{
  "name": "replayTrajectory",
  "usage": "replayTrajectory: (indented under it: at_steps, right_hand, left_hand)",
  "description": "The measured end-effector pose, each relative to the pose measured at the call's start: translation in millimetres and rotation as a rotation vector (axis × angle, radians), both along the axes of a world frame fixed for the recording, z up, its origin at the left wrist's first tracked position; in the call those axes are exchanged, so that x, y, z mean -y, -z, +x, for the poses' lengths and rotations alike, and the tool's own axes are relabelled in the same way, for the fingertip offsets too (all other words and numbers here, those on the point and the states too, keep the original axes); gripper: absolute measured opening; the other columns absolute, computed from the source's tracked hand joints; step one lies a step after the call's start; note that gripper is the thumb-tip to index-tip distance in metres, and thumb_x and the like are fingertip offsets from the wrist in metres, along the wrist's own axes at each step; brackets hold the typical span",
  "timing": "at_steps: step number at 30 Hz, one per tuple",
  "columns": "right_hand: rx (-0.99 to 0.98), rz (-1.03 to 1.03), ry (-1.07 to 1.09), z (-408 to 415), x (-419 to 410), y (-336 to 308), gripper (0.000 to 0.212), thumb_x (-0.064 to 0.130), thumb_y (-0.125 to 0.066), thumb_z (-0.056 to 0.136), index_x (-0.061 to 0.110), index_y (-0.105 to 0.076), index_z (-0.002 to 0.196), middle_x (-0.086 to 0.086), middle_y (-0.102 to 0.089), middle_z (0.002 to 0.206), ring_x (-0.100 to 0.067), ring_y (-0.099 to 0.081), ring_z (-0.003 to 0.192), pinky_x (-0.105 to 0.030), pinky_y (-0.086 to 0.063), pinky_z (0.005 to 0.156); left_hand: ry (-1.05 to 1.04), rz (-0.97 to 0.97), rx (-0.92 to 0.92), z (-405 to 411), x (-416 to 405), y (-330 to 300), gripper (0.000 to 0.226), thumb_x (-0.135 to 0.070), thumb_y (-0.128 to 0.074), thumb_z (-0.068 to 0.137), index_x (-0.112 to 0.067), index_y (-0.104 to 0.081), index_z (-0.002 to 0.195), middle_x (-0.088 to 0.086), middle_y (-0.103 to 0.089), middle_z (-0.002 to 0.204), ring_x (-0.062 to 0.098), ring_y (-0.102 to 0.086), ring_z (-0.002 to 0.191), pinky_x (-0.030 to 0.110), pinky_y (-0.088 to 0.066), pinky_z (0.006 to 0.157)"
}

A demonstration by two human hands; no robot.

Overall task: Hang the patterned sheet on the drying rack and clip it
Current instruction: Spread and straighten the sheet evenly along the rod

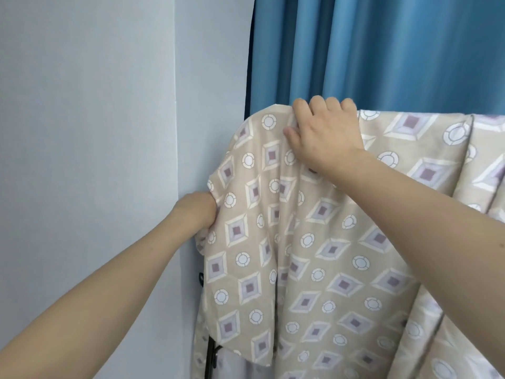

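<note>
The patterned sheet (322,242), beige with purple diamonds and white circles, hangs draped over the top of the drying rack and falls in folds. My right hand (325,132) grips the sheet's top edge, fingers curled over the far side. My left hand (198,212) grips the sheet's left edge lower down, its fingers hidden behind the cloth. Only a bit of the black drying rack (210,354) shows at the bottom left under the sheet. No clip is in view.
A pale blue-grey wall (95,132) stands close on the left. A blue curtain (382,50) hangs behind the rack. A pale cloth (235,367) shows below the sheet's lower edge.
</note>
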State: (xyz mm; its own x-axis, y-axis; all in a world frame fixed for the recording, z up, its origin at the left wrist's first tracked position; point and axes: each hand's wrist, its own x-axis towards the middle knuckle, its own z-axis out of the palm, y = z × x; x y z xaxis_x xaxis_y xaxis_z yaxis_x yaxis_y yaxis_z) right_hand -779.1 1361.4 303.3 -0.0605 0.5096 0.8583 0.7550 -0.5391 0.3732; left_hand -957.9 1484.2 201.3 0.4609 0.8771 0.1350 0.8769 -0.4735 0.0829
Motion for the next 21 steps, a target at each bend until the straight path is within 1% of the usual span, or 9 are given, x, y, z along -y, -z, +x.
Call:
replayTrajectory:
  at_steps: [3,5,8,9,11,13,16,19,21]
  right_hand:
    - [-0.003,0.003,-0.015,0.0,5.3,0.7,0.035,0.04,-0.036,0.098,0.01,-0.05,0.111,-0.012,-0.056,0.101,-0.032,-0.051,0.09,-0.043,-0.033,0.082]
    - [-0.051,-0.015,-0.029,-0.3,7.0,-1.6,0.032,0.035,-0.037,0.097,0.009,-0.049,0.113,-0.012,-0.056,0.104,-0.034,-0.051,0.095,-0.043,-0.032,0.085]
    - [-0.034,-0.031,-0.13,4.1,10.7,3.6,0.037,0.026,-0.043,0.09,0.009,-0.048,0.123,-0.013,-0.052,0.114,-0.035,-0.047,0.104,-0.043,-0.027,0.095]
    - [-0.001,-0.02,-0.157,5.2,14.4,9.1,0.042,0.025,-0.045,0.086,0.01,-0.048,0.125,-0.014,-0.051,0.119,-0.035,-0.045,0.108,-0.044,-0.024,0.099]
    - [0.043,0.052,-0.18,3.5,23.4,25.6,0.044,0.026,-0.049,0.081,0.011,-0.051,0.123,-0.012,-0.05,0.124,-0.033,-0.042,0.112,-0.044,-0.022,0.101]
    - [0.024,0.163,-0.193,-2.0,32.0,50.5,0.038,0.026,-0.053,0.08,0.012,-0.056,0.114,-0.011,-0.053,0.118,-0.031,-0.041,0.107,-0.043,-0.026,0.095]
    - [-0.063,0.199,-0.211,-9.2,39.0,94.3,0.03,0.033,-0.06,0.082,0.009,-0.057,0.1,-0.012,-0.055,0.101,-0.031,-0.046,0.092,-0.043,-0.032,0.082]
    - [-0.444,-0.108,-0.144,-17.5,42.1,128.2,0.044,0.053,-0.048,0.092,0.009,-0.052,0.097,-0.012,-0.058,0.094,-0.034,-0.056,0.088,-0.04,-0.039,0.074]
    - [-0.755,-0.286,-0.076,-19.4,41.5,141.1,0.058,0.068,-0.036,0.091,0.012,-0.053,0.089,-0.009,-0.063,0.091,-0.032,-0.062,0.092,-0.037,-0.041,0.072]
  left_hand:
    - [-0.001,-0.027,-0.032,-4.4,25.5,-20.5,0.014,-0.007,-0.054,0.082,-0.009,-0.063,0.093,0.003,-0.065,0.081,0.022,-0.06,0.066,0.031,-0.054,0.073]
    - [0.056,0.046,0.096,-5.5,41.2,-36.5,0.011,-0.017,-0.049,0.085,-0.013,-0.058,0.082,0.002,-0.063,0.072,0.02,-0.057,0.058,0.031,-0.054,0.073]
    - [0.219,-0.065,0.384,-3.7,64.9,-51.7,0.039,-0.039,-0.039,0.091,-0.011,-0.058,0.07,0.004,-0.066,0.055,0.026,-0.065,0.054,0.034,-0.057,0.068]
    - [0.249,-0.076,0.401,-1.1,69.5,-51.7,0.052,-0.053,-0.037,0.092,-0.011,-0.057,0.068,0.002,-0.065,0.053,0.024,-0.065,0.054,0.034,-0.056,0.068]
    - [0.233,0.09,0.265,6.7,65.6,-39.7,0.057,-0.067,-0.038,0.09,-0.014,-0.051,0.072,-0.002,-0.06,0.065,0.019,-0.056,0.068,0.032,-0.046,0.069]
    - [0.216,0.209,0.172,14.4,51.2,-17.0,0.034,-0.045,-0.044,0.097,-0.013,-0.048,0.087,0.002,-0.058,0.083,0.023,-0.048,0.076,0.031,-0.039,0.068]
    - [0.218,0.092,0.028,18.6,35.5,15.3,0.013,-0.018,-0.048,0.095,-0.009,-0.053,0.088,0.004,-0.063,0.081,0.024,-0.054,0.068,0.029,-0.04,0.059]
    - [0.17,-0.137,-0.196,15.9,30.2,36.2,0.028,-0.015,-0.043,0.095,-0.01,-0.058,0.072,0.002,-0.06,0.049,0.02,-0.056,0.043,0.024,-0.045,0.05]
    - [0.065,-0.284,-0.317,13.9,26.1,44.0,0.03,-0.012,-0.043,0.092,-0.011,-0.053,0.064,0.002,-0.053,0.044,0.016,-0.047,0.033,0.021,-0.042,0.045]
